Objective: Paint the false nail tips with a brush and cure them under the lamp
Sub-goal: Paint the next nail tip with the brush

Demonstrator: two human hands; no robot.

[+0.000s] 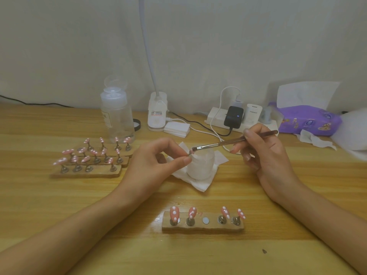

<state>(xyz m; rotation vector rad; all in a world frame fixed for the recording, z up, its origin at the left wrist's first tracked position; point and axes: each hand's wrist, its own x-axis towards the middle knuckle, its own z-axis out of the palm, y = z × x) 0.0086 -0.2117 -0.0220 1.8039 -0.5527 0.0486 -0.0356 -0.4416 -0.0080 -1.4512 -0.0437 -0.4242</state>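
our left hand (158, 161) pinches a small nail tip (190, 153) between thumb and forefinger, just above a frosted jar (201, 167) on a tissue (200, 186). our right hand (264, 153) grips the brush (234, 142) like a pen, bristles at that tip. four pink dotted tips (174, 213) stand on the wooden holder (204, 228) nearest us; more holders (87, 173) sit at left.

Open table (139, 255) lies on my side of the near holder (200, 228). The jar (200, 165) blocks the middle, three holders (89, 173) my left, chargers (234, 117) the far edge.
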